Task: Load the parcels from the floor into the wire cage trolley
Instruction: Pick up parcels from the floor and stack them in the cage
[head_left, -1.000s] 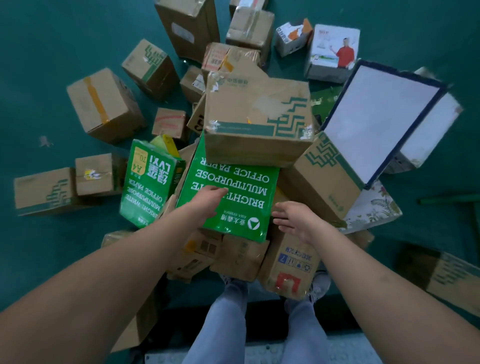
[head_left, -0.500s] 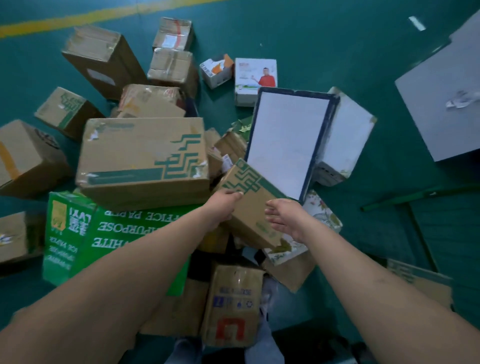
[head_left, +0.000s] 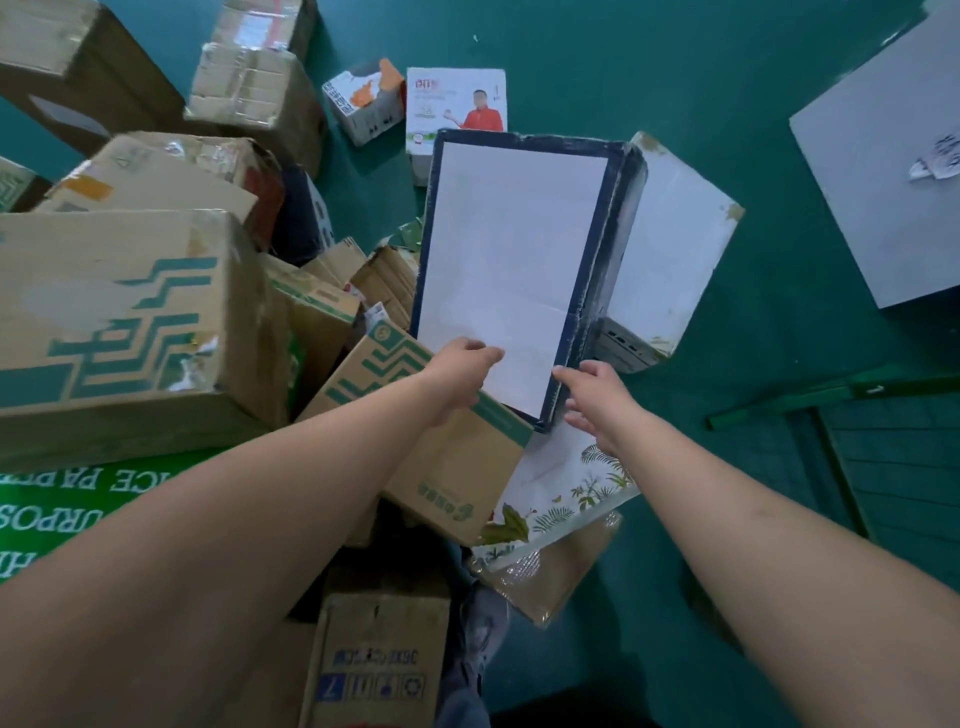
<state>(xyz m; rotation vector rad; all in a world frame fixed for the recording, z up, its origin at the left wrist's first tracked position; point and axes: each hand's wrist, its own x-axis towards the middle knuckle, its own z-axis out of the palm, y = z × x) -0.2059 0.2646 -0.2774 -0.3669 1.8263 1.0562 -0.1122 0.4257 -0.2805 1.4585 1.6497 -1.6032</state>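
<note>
**Parcels heaped on floor, hands reaching for flat white one**

Parcels (head_left: 363, 260) piled on green floor (head_left: 727, 78), none loaded; no wire cage trolley in view. Nearest: taped carton (head_left: 374, 660) by the feet, then leaf-print flat pack (head_left: 571, 483) under green-striped carton (head_left: 447, 462). Both hands empty: left hand (head_left: 460, 374) loosely curled at near edge of blue-rimmed white parcel (head_left: 511, 260), possibly touching, hard to tell; right hand (head_left: 592, 397) open, fingers spread just beside its near corner. Risk: white parcel propped aslant on others, so lifting by one end could tip it or slide striped carton off heap. Large carton (head_left: 119, 322) crowding left; open floor to the right, up to grey board (head_left: 883, 171) and green bar (head_left: 831, 395). Further off, small printed boxes (head_left: 457, 104).
</note>
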